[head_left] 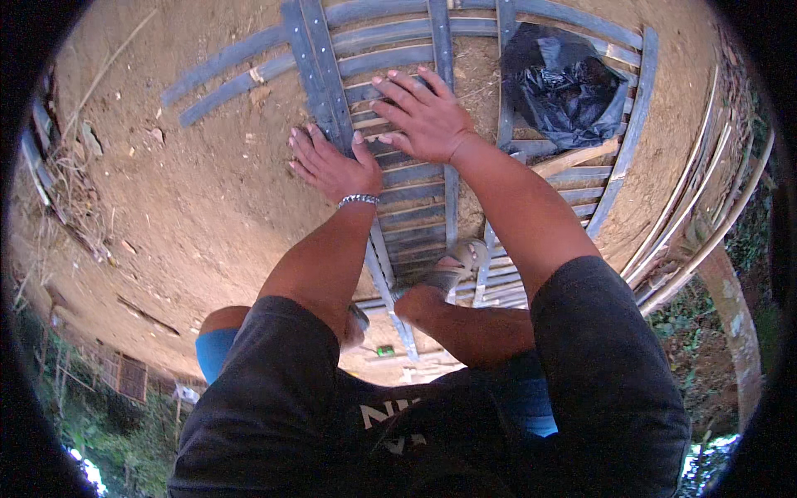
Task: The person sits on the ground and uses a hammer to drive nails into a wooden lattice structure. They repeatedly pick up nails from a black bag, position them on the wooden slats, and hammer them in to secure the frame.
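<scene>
Beneath both of my hands lies a slatted frame (413,214) of dark blue-grey strips, flat on the dirt. My left hand (336,170), a chain bracelet at its wrist, has its fingers stretched out by a doubled long strip (322,79). Farther forward and to the right, my right hand (427,116) spreads its fingers over the slats beside a lengthwise strip (442,50). Neither hand holds anything. Whether the palms press on the slats or hover just above, I cannot tell.
A black plastic bag (569,91) rests on the frame at the right, near a pale wooden piece (577,158). My sandalled foot (465,257) is on the slats. Long poles (706,224) lie along the right edge. A small green object (384,351) is near my feet.
</scene>
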Tool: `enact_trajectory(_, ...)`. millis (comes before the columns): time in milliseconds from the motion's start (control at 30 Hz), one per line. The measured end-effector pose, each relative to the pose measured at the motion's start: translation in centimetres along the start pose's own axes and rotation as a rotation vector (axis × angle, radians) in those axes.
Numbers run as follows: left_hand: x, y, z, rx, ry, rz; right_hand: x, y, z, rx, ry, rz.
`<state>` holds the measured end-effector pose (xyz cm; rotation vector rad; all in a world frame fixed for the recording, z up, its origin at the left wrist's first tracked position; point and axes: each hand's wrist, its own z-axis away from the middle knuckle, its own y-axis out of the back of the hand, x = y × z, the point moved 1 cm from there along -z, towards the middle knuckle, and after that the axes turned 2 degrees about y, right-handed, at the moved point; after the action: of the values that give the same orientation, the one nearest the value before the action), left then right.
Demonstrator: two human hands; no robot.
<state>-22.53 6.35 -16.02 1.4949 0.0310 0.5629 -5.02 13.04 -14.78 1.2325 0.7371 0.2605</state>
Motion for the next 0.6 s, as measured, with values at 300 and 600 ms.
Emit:
enact_trajectory(300, 0.5, -0.3, 0.7, 0.021, 0.029, -0.015, -0.2, 3.0, 1.9, 0.202, -0.188, -0.328)
enact_trajectory(600, -0.1, -0.8, 0.6, 0.101, 0.039, -0.019, -5.5, 14.8, 27.1, 0.135, -0.792, -0.41)
